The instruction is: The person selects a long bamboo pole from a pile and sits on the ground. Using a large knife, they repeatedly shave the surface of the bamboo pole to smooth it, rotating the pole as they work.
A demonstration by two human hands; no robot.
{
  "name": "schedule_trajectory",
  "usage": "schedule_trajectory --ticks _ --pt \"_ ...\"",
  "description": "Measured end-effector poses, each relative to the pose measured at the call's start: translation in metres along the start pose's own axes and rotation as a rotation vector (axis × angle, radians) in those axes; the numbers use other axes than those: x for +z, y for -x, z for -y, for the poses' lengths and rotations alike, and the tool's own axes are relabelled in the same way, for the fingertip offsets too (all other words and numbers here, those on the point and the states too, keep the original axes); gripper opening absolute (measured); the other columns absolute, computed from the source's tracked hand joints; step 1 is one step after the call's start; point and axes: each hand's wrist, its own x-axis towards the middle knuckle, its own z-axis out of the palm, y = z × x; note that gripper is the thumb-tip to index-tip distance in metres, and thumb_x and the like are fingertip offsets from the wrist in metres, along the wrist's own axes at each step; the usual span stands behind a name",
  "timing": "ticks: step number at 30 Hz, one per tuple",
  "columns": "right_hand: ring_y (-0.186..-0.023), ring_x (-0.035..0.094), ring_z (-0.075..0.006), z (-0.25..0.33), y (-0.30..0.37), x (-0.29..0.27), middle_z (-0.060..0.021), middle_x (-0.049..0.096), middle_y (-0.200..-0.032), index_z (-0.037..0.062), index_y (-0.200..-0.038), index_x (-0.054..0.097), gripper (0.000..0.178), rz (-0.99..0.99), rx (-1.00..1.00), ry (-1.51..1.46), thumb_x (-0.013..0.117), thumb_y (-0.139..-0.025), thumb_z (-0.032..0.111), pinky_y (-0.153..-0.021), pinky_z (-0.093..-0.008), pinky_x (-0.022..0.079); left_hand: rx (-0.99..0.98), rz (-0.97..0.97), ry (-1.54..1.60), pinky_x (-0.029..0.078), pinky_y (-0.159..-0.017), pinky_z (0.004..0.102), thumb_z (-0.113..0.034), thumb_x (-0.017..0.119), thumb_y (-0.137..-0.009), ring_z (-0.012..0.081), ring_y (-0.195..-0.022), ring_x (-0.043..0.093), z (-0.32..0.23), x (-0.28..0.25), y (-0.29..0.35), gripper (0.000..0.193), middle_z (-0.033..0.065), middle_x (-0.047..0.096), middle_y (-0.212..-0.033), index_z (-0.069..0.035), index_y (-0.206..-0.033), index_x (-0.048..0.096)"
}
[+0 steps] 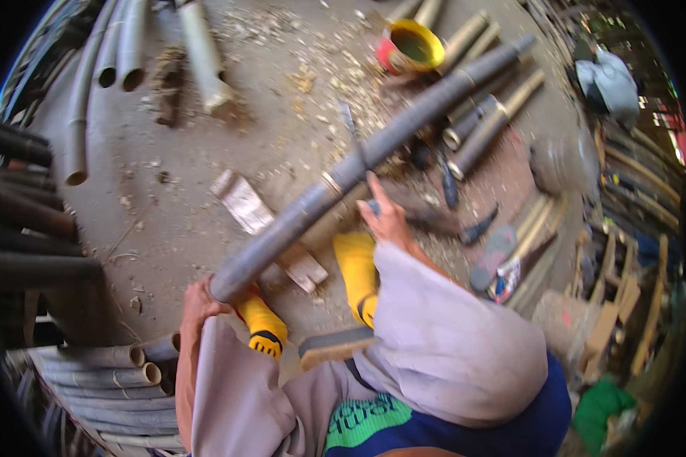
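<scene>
A long dark bamboo pole [305, 212] slants across my knees, from near my left thigh up to the far right. My left hand [200, 303] is closed around its near end. Beside the middle of the pole is my right hand [389, 218], its index finger stretched along a thin bladed tool [349, 120] that crosses the pole. The tool's grip is mostly hidden by my fingers, and the blade is blurred. Below the pole lies a pale wooden board [244, 204], partly covered by it. My feet wear yellow socks [354, 266].
A red and yellow bucket [413, 47] stands at the far side. Cut bamboo pieces [495, 129], a dark-handled tool [448, 179] and a curved blade [480, 227] lie to the right. Bamboo poles [76, 129] lie at the left, with stacked ones [114, 381] lower down. Wood shavings [305, 76] litter the floor.
</scene>
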Motion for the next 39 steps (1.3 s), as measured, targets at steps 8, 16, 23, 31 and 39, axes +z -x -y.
schedule_trajectory --ticks 8,16,23,31,39 --pt "-0.072 0.064 -0.0396 0.016 0.015 -0.008 -0.0232 0.064 -0.085 0.0165 -0.148 0.035 0.065 0.012 0.005 0.104 0.063 -0.09 0.023 -0.071 -0.043 0.053 -0.006 0.145 0.119 0.05 -0.089 0.0407 -0.03 0.082 -0.042 0.036 -0.1 0.065 -0.015 -0.016 -0.002 0.079 0.0214 0.069 -0.102 -0.001 -0.114 0.065" --pt "-0.087 0.066 -0.0425 0.034 0.022 -0.024 -0.0312 0.063 -0.099 0.0096 -0.148 0.033 0.063 0.276 -0.012 0.088 0.06 -0.093 0.026 -0.074 -0.0478 0.052 0.05 0.161 0.134 0.05 -0.086 0.0405 -0.035 0.085 -0.042 0.0355 -0.101 0.064 0.001 -0.008 -0.015 0.087 0.0206 0.067 -0.104 0.001 -0.118 0.06" --pt "-0.097 0.064 -0.036 0.003 0.035 0.004 -0.0295 0.062 -0.105 0.0164 -0.145 0.042 0.058 0.181 -0.132 -0.014 0.063 -0.091 0.023 -0.09 -0.0411 0.047 0.197 -0.071 0.126 0.051 -0.081 0.0424 -0.027 0.086 -0.044 0.0365 -0.091 0.063 0.001 -0.001 0.001 0.077 0.0184 0.064 -0.098 -0.001 -0.112 0.061" --pt "-0.096 0.065 -0.0317 0.049 0.01 -0.023 -0.0273 0.063 -0.108 -0.0035 -0.144 0.035 0.067 0.208 -0.055 -0.017 0.063 -0.092 0.029 -0.086 -0.0402 0.051 0.102 -0.491 -0.228 0.05 -0.084 0.0414 -0.027 0.087 -0.048 0.0334 -0.097 0.061 -0.014 0.04 0.026 0.071 0.0107 0.064 -0.103 -0.011 -0.112 0.059" --pt "-0.072 0.064 -0.0288 0.02 -0.007 -0.024 -0.0219 0.063 -0.081 0.0058 -0.148 0.031 0.065 -0.015 0.107 -0.21 0.058 -0.094 0.03 -0.066 -0.0428 0.056 0.031 -0.237 -0.096 0.051 -0.081 0.0434 -0.025 0.082 -0.047 0.0377 -0.092 0.064 -0.02 0.011 0.018 0.065 0.0159 0.067 -0.095 -0.01 -0.107 0.061"
